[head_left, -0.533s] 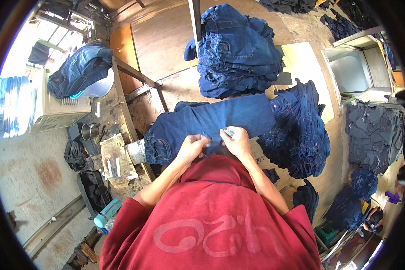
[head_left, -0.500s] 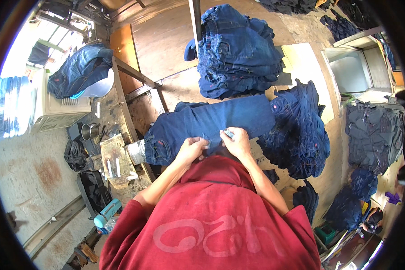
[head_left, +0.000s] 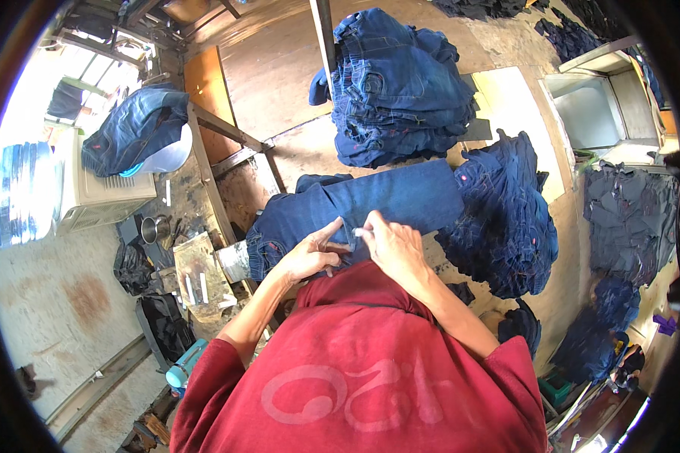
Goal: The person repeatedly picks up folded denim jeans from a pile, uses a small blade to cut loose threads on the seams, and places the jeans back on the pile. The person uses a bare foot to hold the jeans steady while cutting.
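A pair of dark blue jeans (head_left: 389, 198) lies across a narrow board in front of me, its waistband at the left and the leg toward the right. My left hand (head_left: 313, 253) rests on the near edge of the denim, fingers spread apart. Close beside it, my right hand (head_left: 394, 245) pinches a small whitish stick (head_left: 360, 232) against the cloth. What the stick is made of I cannot make out. The board's pale end (head_left: 235, 261) sticks out past the waistband.
A tall stack of jeans (head_left: 400, 90) stands beyond the board, and a loose heap of jeans (head_left: 499, 219) lies at its right. On the left, white sticks (head_left: 203, 288) lie on a stained wooden block (head_left: 196, 260) near a metal mug (head_left: 154, 228). Dark garments (head_left: 629, 223) are piled far right.
My left hand has gone from a pinch to spread fingers on the denim. The right hand has shifted slightly left and turned, bringing the small stick down near the left fingers.
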### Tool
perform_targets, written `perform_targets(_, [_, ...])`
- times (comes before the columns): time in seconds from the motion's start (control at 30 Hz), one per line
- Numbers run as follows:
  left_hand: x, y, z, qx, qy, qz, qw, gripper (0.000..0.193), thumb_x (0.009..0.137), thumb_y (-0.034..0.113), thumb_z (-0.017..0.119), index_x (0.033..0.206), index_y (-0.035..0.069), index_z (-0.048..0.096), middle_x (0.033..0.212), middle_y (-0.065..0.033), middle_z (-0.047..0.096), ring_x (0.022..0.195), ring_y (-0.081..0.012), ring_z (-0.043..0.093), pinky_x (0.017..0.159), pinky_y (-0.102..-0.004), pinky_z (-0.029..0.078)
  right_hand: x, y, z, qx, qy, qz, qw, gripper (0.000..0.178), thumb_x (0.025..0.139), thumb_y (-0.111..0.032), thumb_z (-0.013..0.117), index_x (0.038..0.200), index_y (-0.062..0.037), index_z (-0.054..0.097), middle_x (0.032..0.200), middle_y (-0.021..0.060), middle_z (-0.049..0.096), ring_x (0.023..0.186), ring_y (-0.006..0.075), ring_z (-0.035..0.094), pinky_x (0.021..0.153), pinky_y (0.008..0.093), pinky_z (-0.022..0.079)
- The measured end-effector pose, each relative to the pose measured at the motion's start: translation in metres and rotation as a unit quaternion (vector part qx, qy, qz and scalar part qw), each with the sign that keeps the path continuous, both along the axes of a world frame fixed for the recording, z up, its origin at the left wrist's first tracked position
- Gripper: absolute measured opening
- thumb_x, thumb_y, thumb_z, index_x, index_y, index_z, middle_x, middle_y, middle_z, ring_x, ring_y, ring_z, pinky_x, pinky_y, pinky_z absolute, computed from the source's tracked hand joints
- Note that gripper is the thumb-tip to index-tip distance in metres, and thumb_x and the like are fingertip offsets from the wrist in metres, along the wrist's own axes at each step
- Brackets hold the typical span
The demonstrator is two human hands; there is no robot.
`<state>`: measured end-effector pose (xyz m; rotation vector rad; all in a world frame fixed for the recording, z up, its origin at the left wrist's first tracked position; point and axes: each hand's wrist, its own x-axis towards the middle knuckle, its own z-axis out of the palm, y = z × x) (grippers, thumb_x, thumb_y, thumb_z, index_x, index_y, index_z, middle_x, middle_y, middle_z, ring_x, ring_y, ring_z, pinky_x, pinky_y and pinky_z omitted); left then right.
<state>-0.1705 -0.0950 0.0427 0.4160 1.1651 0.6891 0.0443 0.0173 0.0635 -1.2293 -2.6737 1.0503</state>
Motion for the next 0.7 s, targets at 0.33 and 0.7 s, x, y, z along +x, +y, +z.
perform_targets(0.33, [0.007, 0.004, 0.007, -0.022, -0.016, 0.039, 0.999, 0.098, 0.094, -0.008, 0.061, 0.176, 0.008, 0.011, 0.143, -0.0272, 0.066, 0.081, -0.0123, 0.063, 0.071, -0.0246, 0.054, 0.018, 0.017, -0.016, 0.123, -0.078, -0.021, 0.989, 0.024, 0.109, -0.033, 0.063, 0.104, -0.0099, 0.057, 0.076, 0.0157, 0.076, 0.072, 0.0385, 0.077, 0.06, 0.0537, 0.058])
perform_targets(0.7, [-0.164, -0.037, -0.11, -0.053, 0.586, -0.22, 0.778, 0.066, 0.111, 0.054, 0.053, 0.125, -0.006, 0.075, 0.114, -0.034, 0.076, 0.105, -0.046, 0.075, 0.104, -0.0507, 0.054, 0.2, 0.092, -0.133, -0.392, 0.064, -0.563, 0.725, 0.08, 0.098, -0.075, 0.065, 0.142, -0.0076, 0.06, 0.106, 0.0127, 0.078, 0.089, 0.0287, 0.075, 0.085, 0.0498, 0.062])
